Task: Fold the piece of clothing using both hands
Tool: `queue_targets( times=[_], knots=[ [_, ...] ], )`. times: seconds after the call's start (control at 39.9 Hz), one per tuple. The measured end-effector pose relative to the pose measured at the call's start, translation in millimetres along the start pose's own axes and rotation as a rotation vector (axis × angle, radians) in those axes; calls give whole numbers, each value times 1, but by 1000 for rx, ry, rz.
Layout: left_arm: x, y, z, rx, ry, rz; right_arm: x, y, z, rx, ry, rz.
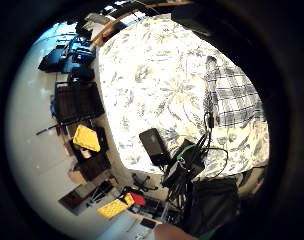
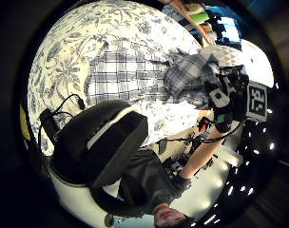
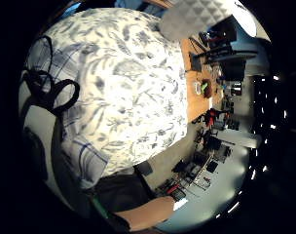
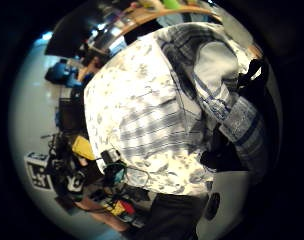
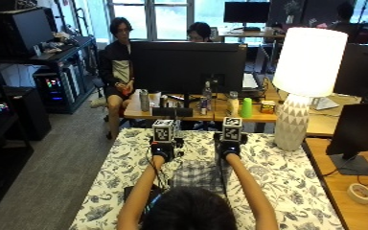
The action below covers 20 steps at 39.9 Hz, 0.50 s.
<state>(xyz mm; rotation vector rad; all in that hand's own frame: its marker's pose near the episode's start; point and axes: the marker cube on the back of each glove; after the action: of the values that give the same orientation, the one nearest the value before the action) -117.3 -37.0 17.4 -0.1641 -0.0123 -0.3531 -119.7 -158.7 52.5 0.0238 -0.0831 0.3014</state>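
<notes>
We judge the fold underway, not finished: the plaid shirt (image 5: 200, 175) lies on the floral-covered counter (image 5: 280, 182) between the forearms. Right hand (image 5: 229, 147) grips a raised fold of shirt; left hand (image 5: 161, 150) hangs above the cloth, finger state unclear.

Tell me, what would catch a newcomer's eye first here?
Probably the blue-and-white floral tablecloth covering the whole table, with a checked garment lying on it between the person's outstretched arms. Both gloved hands, left hand and right hand, are at its far edge. A big white lamp stands at the table's far right.
</notes>
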Motion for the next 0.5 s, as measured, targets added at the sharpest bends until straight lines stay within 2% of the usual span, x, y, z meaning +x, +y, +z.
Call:
queue_targets(
  times=[0.08, 0.2, 0.35, 0.43, 0.5],
  knots=[
    [-17, -13, 4, -6, 33, 13, -58, 17, -16, -11, 31, -85],
    [-33, 6, -2, 12, 43, -27, -126, 65, -32, -44, 54, -216],
    [-55, 26, -1, -22, 75, -92, -203, 86, 6, -130, 25, -312],
    [-65, 47, -2, -114, 89, -169, -232, 98, 32, -232, -24, -365],
    [-74, 52, -5, 8, 73, -134, -239, 112, 51, -452, -51, -351]
  ],
)
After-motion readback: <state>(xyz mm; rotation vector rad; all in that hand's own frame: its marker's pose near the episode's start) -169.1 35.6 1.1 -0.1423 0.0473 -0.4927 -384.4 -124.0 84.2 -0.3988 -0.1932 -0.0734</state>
